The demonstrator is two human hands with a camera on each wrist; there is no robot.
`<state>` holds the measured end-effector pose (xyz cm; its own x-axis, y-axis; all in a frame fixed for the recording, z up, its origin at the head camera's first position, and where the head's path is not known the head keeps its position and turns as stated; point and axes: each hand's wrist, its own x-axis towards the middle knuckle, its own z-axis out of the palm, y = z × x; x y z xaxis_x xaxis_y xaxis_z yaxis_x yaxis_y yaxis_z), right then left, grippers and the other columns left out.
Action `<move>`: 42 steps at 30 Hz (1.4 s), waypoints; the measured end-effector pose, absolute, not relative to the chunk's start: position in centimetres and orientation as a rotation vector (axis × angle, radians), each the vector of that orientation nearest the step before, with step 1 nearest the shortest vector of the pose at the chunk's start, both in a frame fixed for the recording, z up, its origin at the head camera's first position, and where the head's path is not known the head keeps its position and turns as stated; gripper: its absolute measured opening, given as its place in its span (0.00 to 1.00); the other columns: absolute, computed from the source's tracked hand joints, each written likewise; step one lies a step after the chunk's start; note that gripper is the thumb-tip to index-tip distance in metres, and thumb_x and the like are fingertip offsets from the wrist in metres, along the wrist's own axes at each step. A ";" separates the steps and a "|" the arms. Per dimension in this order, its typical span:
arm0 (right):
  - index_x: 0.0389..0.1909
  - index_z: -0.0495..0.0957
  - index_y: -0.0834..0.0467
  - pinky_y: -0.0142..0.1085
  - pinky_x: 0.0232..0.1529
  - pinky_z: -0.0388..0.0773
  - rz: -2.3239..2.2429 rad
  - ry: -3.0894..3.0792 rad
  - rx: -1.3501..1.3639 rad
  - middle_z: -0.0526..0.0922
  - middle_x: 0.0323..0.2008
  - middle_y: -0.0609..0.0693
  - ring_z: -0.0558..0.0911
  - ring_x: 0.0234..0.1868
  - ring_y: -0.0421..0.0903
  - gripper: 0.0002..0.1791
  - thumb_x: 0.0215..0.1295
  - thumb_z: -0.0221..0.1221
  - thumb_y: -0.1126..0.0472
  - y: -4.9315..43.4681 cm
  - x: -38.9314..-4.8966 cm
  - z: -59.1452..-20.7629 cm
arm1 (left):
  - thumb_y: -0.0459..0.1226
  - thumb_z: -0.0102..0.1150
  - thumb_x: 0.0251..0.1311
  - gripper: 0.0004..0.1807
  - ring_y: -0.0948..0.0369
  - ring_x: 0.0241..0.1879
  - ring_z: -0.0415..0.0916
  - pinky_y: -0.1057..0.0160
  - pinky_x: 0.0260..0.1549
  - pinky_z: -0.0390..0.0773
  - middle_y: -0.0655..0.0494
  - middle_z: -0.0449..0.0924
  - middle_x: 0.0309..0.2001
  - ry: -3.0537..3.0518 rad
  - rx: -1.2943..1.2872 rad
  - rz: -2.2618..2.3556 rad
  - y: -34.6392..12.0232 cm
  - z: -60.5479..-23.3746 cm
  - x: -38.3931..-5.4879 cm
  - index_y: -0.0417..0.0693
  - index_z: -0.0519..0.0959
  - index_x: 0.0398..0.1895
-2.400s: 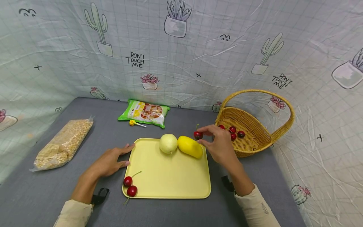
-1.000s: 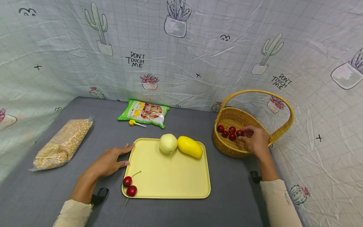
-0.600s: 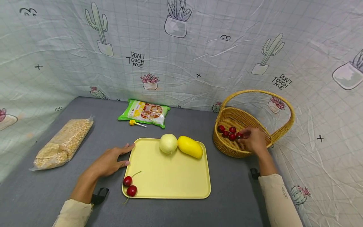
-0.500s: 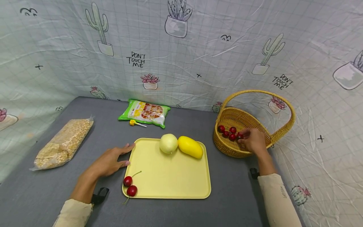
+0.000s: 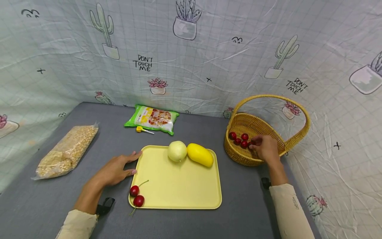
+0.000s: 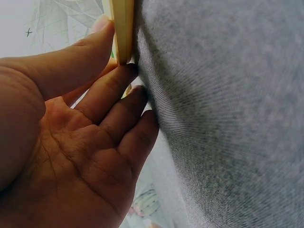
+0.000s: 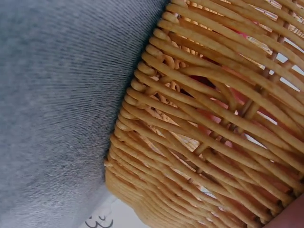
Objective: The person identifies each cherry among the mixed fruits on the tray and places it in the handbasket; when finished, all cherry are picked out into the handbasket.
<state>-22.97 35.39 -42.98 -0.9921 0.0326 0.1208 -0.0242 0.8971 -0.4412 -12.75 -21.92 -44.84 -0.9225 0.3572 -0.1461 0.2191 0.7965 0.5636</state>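
Observation:
My right hand (image 5: 266,148) reaches into the wicker basket (image 5: 243,159), its fingertips pinching a dark red cherry that they mostly cover. Several other red cherries (image 5: 244,144) lie beside those fingertips on the basket floor. In the right wrist view the woven basket wall (image 7: 204,118) screens the fingers. My left hand (image 5: 114,170) touches the left edge of a yellow tray (image 5: 179,186) with thumb and index finger. The left wrist view shows the thumb against the tray rim (image 6: 122,33), the other fingers (image 6: 102,97) extended on the grey cloth.
On the tray are two cherries (image 5: 138,200), a pale green round fruit (image 5: 177,151) and a yellow mango-like fruit (image 5: 200,155). A lollipop (image 5: 139,129) lies before a green snack bag (image 5: 153,117). A bag of corn kernels (image 5: 67,151) lies left. The basket handle (image 5: 270,96) arches overhead.
My right hand has carried a stemmed cherry from beside the tray into the basket. Over the last second it shifts slightly there, fingers closing more over a cherry. The left hand stays put.

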 end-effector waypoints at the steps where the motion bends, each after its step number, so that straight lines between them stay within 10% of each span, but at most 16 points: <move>1: 0.50 0.88 0.65 0.61 0.53 0.80 0.698 -2.917 -0.015 0.92 0.44 0.64 0.89 0.44 0.63 0.15 0.66 0.74 0.61 35.3 -22.9 -43.0 | 0.40 0.71 0.67 0.41 0.28 0.75 0.63 0.27 0.67 0.69 0.26 0.63 0.76 2.741 0.448 0.818 -21.9 -44.9 -12.8 0.45 0.65 0.82; 14: 0.46 0.89 0.64 0.49 0.43 0.80 0.791 -2.400 0.108 0.90 0.41 0.62 0.89 0.39 0.60 0.16 0.57 0.79 0.66 34.6 -22.0 -43.6 | 0.41 0.71 0.67 0.41 0.28 0.75 0.63 0.28 0.67 0.69 0.26 0.63 0.76 2.742 0.459 0.811 -21.8 -44.8 -12.8 0.46 0.66 0.81; 24: 0.44 0.91 0.61 0.13 0.41 0.70 0.843 -2.265 0.339 0.90 0.37 0.57 0.87 0.36 0.55 0.20 0.49 0.83 0.64 30.0 -19.5 -41.3 | 0.40 0.71 0.68 0.40 0.29 0.75 0.63 0.28 0.67 0.69 0.26 0.63 0.76 2.743 0.462 0.815 -21.7 -44.8 -12.9 0.45 0.66 0.81; 42: 0.47 0.91 0.55 0.35 0.47 0.85 1.044 -2.305 0.860 0.90 0.41 0.49 0.88 0.43 0.46 0.21 0.51 0.83 0.62 19.3 -13.5 -39.3 | 0.40 0.70 0.68 0.40 0.29 0.75 0.63 0.28 0.67 0.69 0.26 0.63 0.76 2.744 0.471 0.807 -21.8 -44.9 -12.8 0.45 0.66 0.81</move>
<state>-13.52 19.32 -39.31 -0.6960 -0.3486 0.6278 -0.7018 0.5155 -0.4917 -12.82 -21.85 -44.87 -0.9188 0.3697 -0.1385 0.2359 0.7954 0.5582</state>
